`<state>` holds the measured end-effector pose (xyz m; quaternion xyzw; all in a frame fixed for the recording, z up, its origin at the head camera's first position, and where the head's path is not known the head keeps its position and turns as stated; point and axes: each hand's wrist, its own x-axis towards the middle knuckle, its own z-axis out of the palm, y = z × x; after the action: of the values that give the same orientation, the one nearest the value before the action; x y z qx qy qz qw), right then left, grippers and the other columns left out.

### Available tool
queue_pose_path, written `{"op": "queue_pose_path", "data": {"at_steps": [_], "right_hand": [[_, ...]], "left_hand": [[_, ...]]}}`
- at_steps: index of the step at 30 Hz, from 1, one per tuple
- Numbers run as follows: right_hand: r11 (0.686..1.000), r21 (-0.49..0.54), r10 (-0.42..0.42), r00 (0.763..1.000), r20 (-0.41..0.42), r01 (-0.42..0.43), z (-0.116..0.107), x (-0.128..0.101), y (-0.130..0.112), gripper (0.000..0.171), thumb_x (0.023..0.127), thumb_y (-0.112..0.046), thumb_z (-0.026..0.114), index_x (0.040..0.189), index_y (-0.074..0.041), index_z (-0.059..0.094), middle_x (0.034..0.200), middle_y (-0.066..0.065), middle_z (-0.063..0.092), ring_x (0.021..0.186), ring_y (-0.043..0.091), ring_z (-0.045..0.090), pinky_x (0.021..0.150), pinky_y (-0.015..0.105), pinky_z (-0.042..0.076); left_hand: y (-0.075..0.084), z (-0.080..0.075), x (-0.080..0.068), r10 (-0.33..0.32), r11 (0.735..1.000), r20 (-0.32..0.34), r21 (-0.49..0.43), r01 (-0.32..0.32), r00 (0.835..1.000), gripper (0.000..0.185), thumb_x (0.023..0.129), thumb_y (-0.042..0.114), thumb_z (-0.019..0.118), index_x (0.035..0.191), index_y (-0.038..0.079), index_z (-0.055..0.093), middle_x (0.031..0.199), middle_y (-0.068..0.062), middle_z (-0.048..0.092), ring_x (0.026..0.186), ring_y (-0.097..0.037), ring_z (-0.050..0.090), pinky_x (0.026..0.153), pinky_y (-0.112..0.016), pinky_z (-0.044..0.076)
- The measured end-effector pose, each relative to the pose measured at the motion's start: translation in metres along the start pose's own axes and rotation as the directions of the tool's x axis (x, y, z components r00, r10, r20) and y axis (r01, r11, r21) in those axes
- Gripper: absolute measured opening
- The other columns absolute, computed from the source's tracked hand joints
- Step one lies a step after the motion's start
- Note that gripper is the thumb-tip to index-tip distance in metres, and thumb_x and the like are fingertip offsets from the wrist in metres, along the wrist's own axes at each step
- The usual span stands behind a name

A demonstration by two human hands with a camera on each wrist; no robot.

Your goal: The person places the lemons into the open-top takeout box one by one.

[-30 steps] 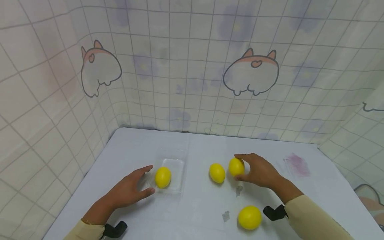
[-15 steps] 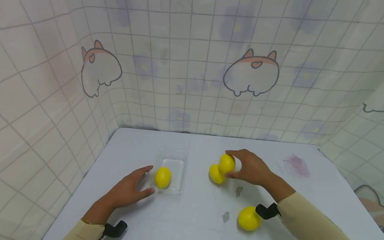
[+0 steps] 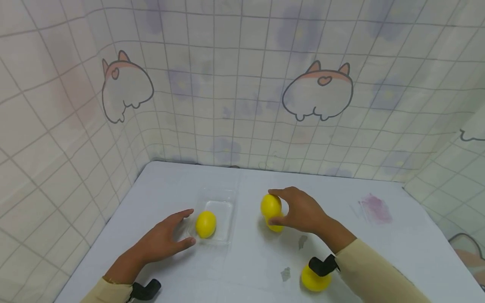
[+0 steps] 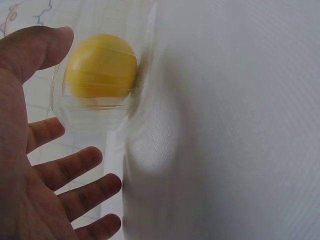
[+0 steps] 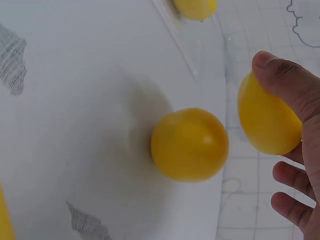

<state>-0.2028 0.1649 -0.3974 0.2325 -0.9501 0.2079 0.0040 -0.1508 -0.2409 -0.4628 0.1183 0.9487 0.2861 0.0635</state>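
Note:
My right hand [image 3: 301, 209] pinches a yellow lemon [image 3: 270, 205] between thumb and fingers, raised off the table. Below it in the head view, a second lemon [image 3: 275, 227] lies on the table, partly covered by the held one; the right wrist view shows this table lemon [image 5: 190, 144] whole. My left hand [image 3: 163, 240], fingers spread and holding nothing, stays at the left side of a clear plastic box [image 3: 225, 223]. Inside that box rests another lemon [image 3: 206, 224], also seen through the clear wall as a yellow lemon [image 4: 102, 66] in the left wrist view.
One more lemon [image 3: 315, 281] lies near the table's front, partly behind the black wrist camera [image 3: 322, 266]. Grey patches [image 3: 286, 274] and a pinkish stain [image 3: 375, 208] mark the white table [image 3: 250, 265]. A checked curtain [image 3: 242, 92] encloses the back and sides.
My right hand has carried its lemon leftward, from the right of the middle lemon to a place over it. My left hand and the boxed lemon have not moved.

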Motion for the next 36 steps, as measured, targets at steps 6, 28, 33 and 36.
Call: {"op": "queue_pose_path", "data": {"at_steps": [6,28,33,36], "right_hand": [[1.000,-0.027,-0.016,1.000,0.008,0.016,0.005,0.006,-0.011,0.082,0.075,-0.052,0.090,0.146,-0.026,0.059,0.134,-0.004,0.064,0.120,0.020,0.058,0.100,0.045,0.052],[0.996,-0.033,-0.086,0.995,0.041,0.088,0.023,0.024,-0.048,0.084,0.076,-0.059,0.086,0.146,-0.024,0.059,0.133,-0.005,0.064,0.120,0.018,0.058,0.101,0.040,0.051],[0.996,-0.034,-0.075,0.995,0.069,0.077,0.027,0.026,-0.057,0.083,0.076,-0.060,0.085,0.148,-0.026,0.057,0.134,-0.006,0.063,0.121,0.017,0.057,0.101,0.040,0.051],[0.997,-0.028,-0.071,0.995,0.076,0.073,0.029,0.027,-0.061,0.084,0.076,-0.059,0.085,0.148,-0.027,0.057,0.135,-0.006,0.063,0.122,0.017,0.057,0.102,0.041,0.051]], "left_hand": [[-0.004,0.002,0.000,0.020,1.000,-0.007,0.006,-0.020,1.000,0.090,0.086,0.065,0.072,0.158,0.023,0.039,0.160,-0.010,0.041,0.146,-0.038,0.037,0.115,-0.062,0.033],[-0.002,0.002,0.000,0.035,0.999,-0.012,0.005,-0.034,0.999,0.089,0.087,0.062,0.073,0.158,0.021,0.039,0.159,-0.011,0.041,0.145,-0.038,0.038,0.115,-0.062,0.033],[-0.002,0.001,0.000,0.031,1.000,-0.011,-0.002,-0.031,0.999,0.088,0.087,0.061,0.074,0.158,0.021,0.039,0.159,-0.011,0.042,0.145,-0.038,0.038,0.115,-0.062,0.033],[-0.001,0.001,-0.001,0.030,0.999,-0.008,-0.012,-0.030,1.000,0.088,0.087,0.060,0.074,0.158,0.021,0.039,0.159,-0.010,0.042,0.145,-0.038,0.038,0.115,-0.062,0.033]]}}
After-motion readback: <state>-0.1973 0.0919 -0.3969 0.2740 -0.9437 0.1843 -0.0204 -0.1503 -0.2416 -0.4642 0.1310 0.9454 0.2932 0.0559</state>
